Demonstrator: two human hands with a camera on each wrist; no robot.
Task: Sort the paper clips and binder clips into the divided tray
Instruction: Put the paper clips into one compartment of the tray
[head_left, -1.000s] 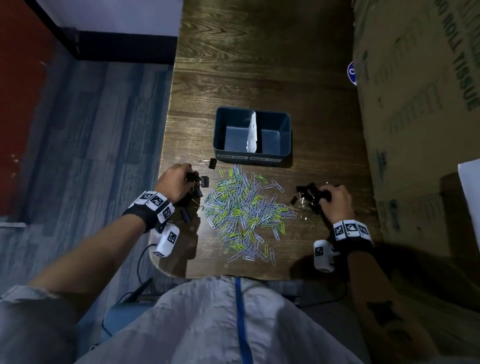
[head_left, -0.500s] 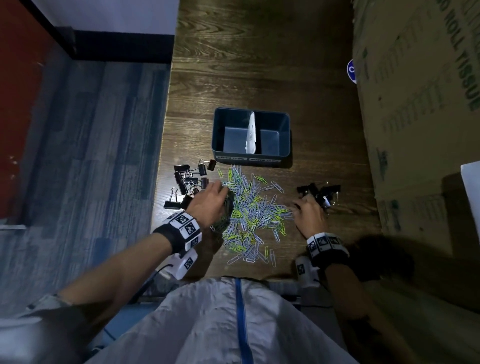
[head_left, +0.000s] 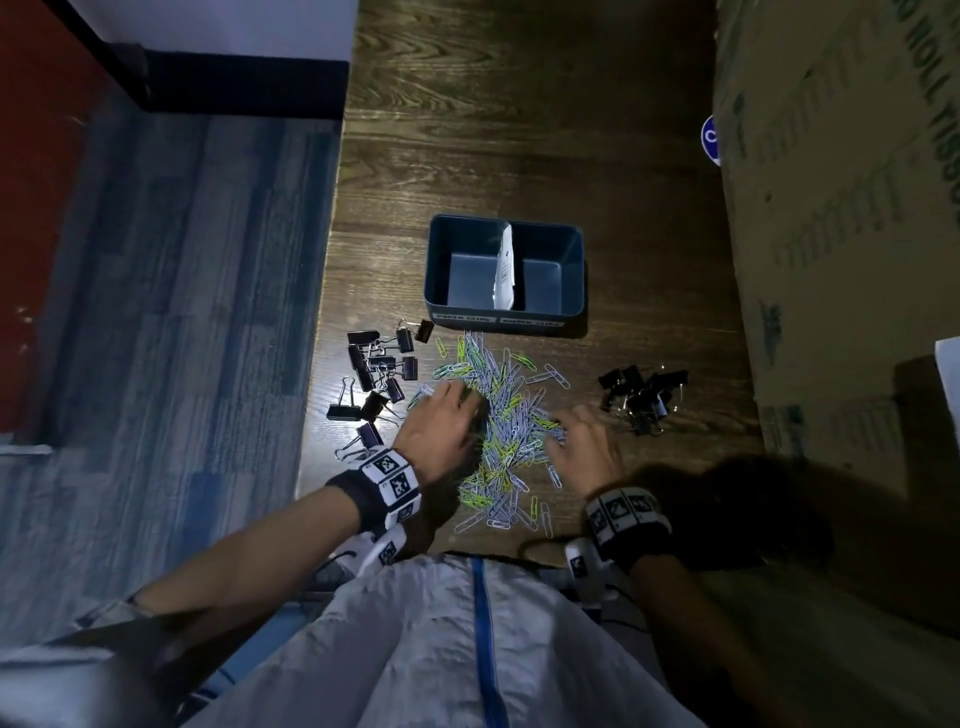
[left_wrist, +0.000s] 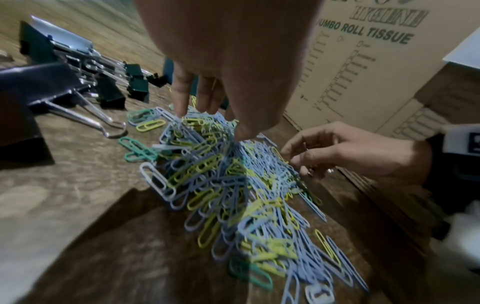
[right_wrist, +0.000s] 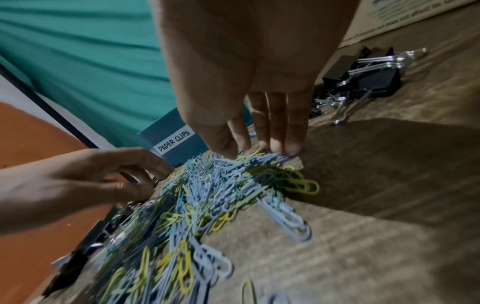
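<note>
A dark blue divided tray (head_left: 435, 270) stands on the wooden table, both compartments bare, its front labelled "PAPER CLIPS" (right_wrist: 176, 142). A heap of blue, yellow and green paper clips (head_left: 511, 410) lies in front of it. Black binder clips lie in two groups, one to the left (head_left: 379, 374) and one to the right (head_left: 644, 395). My left hand (head_left: 457, 400) comes down on the heap's left side, its fingertips (left_wrist: 182, 111) touching clips. My right hand (head_left: 566, 423) touches the heap's right edge with straight fingers (right_wrist: 275, 144). Neither hand holds anything.
A white paper strip (head_left: 504, 270) divides the tray. A large cardboard box (head_left: 841, 234) walls off the table's right side, close to the right binder clips. The table's left edge (head_left: 324, 332) runs just beyond the left binder clips, with blue floor below.
Both hands left the binder clip groups at the sides and moved inward onto the paper clip heap. The left binder clips now lie spread on the table.
</note>
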